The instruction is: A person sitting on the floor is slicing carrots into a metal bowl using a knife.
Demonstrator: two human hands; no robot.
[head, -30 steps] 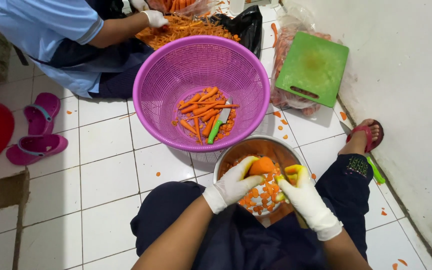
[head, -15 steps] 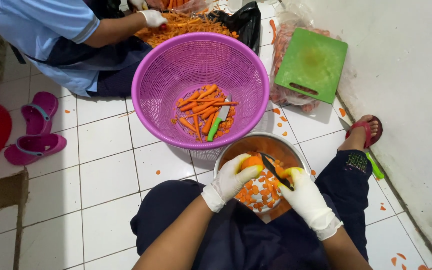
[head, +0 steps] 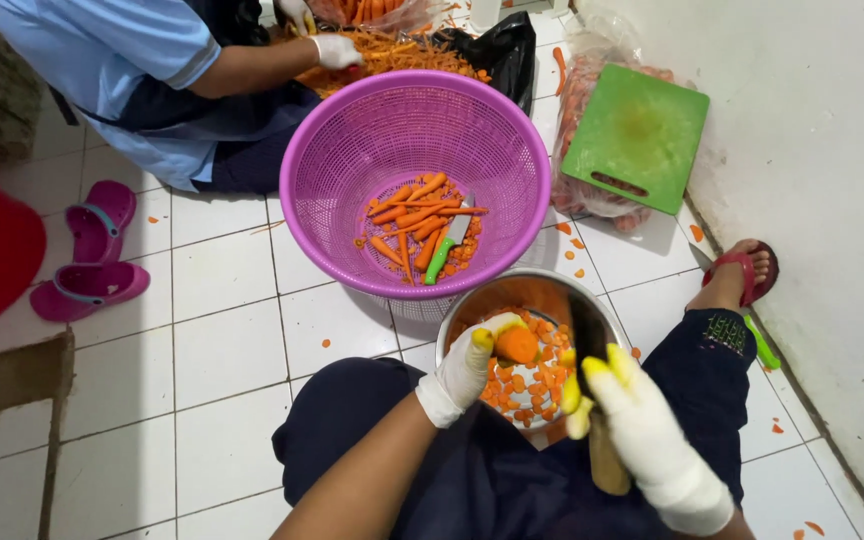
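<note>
My left hand [head: 464,368], in a white glove with yellowed fingertips, holds a carrot piece [head: 517,344] over a steel bowl [head: 472,305] of cut carrot slices. My right hand [head: 642,440], also gloved, grips a knife [head: 592,400] by its wooden handle, the dark blade pointing up over the bowl beside the carrot. The bowl rests between my knees. Just beyond it stands a purple plastic basket [head: 332,180] holding peeled carrots [head: 414,218] and a green-handled knife [head: 447,245].
A co-worker in a light blue shirt [head: 122,70] sits at the top left, gloved hand [head: 337,50] on a heap of carrot peelings. A green cutting board [head: 637,135] lies on a bag of carrots by the right wall. Pink sandals [head: 87,255] are at the left.
My right hand has drawn the knife back to the right, away from the carrot. The view has shifted slightly, and my left hand still holds the carrot over the bowl.
</note>
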